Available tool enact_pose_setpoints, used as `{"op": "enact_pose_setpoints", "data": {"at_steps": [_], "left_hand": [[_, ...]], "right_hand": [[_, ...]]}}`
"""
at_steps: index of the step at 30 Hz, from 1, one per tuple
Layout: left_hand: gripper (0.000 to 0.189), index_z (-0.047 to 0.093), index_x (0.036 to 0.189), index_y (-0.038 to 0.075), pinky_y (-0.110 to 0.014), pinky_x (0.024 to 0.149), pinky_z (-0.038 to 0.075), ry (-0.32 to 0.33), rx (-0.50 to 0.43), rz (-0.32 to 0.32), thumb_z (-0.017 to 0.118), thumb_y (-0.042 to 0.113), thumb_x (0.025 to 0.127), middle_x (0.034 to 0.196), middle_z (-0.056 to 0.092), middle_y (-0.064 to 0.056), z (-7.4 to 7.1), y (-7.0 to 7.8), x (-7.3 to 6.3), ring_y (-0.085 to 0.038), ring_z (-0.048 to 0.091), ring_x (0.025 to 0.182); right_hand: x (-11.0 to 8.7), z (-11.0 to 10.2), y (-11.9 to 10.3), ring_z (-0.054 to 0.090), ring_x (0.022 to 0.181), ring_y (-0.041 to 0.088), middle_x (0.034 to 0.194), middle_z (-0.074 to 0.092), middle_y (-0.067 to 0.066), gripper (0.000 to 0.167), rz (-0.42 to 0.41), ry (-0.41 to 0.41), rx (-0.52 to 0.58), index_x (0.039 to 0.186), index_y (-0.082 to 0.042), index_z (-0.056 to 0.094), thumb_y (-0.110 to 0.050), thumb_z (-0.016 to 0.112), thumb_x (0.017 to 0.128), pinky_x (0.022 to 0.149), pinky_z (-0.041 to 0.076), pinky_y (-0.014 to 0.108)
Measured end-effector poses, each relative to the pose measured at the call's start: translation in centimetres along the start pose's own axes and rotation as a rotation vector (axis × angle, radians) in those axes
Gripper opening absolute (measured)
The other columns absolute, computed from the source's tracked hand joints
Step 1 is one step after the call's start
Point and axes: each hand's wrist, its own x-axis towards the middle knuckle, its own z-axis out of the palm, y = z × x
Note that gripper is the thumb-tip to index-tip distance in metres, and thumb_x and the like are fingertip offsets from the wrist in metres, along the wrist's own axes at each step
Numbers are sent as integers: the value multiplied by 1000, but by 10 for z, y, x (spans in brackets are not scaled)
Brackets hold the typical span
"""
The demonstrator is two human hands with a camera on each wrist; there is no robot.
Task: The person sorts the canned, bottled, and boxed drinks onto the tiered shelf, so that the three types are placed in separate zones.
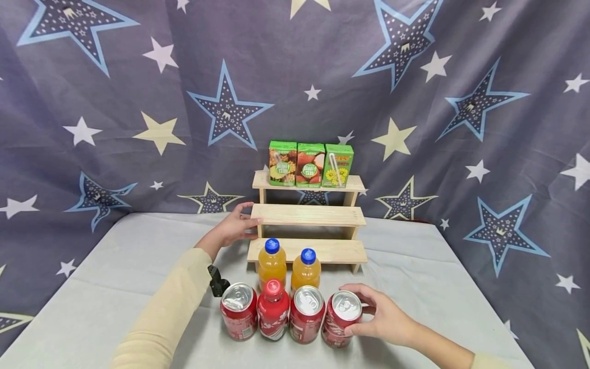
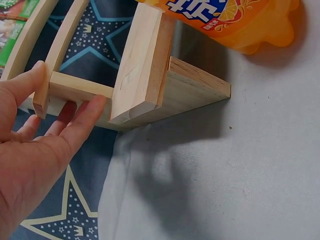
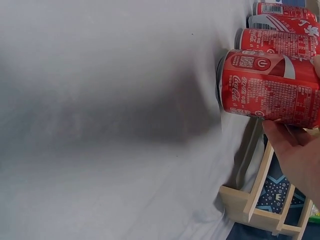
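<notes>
- The right grip [image 1: 380, 318] is curving round the red end can [image 1: 336, 325], thumb on the near side and fingers on the far side, spreading only as wide as the can.
- That can is standing at the right end of the front row, leaning slightly; whether its base is touching the bench [image 1: 438, 287] I cannot tell.
- It is probably weighing fairly heavy for its size if full, its smooth wall being stiff under pressure yet dentable, and slippery if damp; holding at mid-height, clear of the rim and tab, is looking safest.
- The left grip [image 1: 235, 224] is bending thumb and fingers about the left end of the middle step of the wooden stand [image 1: 308, 215], probably steadying it.
- Just left of the end can, another red can [image 1: 306, 323] is crowding the fingers' room; a red bottle [image 1: 274, 315] and a third can [image 1: 239, 318] are continuing the row.
- Behind them, two orange-drink bottles, one left [image 1: 272, 264] and one right [image 1: 306, 274], are blocking the straight path to the lowest step.
- Three drink cartons [image 1: 310, 166] are standing side by side on the top step, a starry curtain [image 1: 313, 46] hanging behind.
</notes>
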Motion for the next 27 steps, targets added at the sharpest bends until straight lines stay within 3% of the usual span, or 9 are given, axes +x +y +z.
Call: {"op": "enact_pose_setpoints", "data": {"at_steps": [13, 27], "left_hand": [[72, 8, 148, 15, -50, 97, 50, -3, 3, 1, 55, 10, 94, 142, 26, -31, -1, -3, -3, -46, 41, 127], [72, 8, 148, 15, -51, 97, 49, -3, 7, 5, 55, 11, 94, 142, 27, -31, -2, -1, 0, -46, 41, 126]], "right_hand": [[-5, -12, -1, 59, 101, 0, 122, 58, 18, 64, 24, 85, -19, 127, -3, 50, -17, 80, 72, 84, 55, 22], [2, -39, -17, 59, 100, -3, 117, 59, 22, 61, -47, 208, -54, 124, 2, 51, -9, 80, 71, 82, 58, 24]]}}
